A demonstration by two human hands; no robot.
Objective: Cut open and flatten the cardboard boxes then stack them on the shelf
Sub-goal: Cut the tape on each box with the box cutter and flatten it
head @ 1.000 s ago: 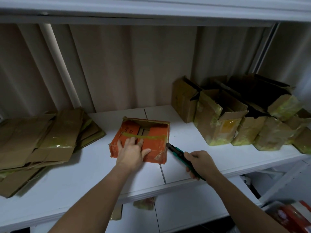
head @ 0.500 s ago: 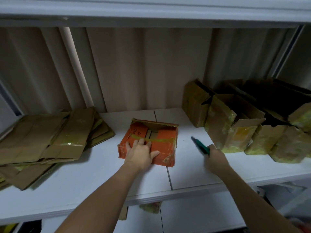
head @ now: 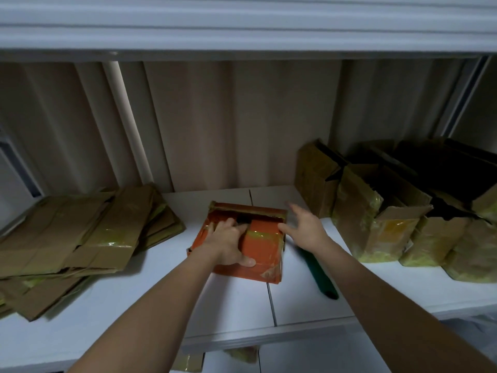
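Mid-shelf, left hand [head: 228, 242] grasps the box [head: 242, 238] flap; right hand [head: 304, 227] is released, knife [head: 318, 274] down. Pull flaps apart evenly, pressing flat.

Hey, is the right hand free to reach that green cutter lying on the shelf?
Probably yes. The right hand is open and holds nothing, and the green utility cutter lies bare on the white shelf just under that forearm, beside the orange cardboard box.

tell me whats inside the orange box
The left hand reaches its fingers into a dark gap in the orange box top. The inside is shadowed and covered, so no contents can be seen.
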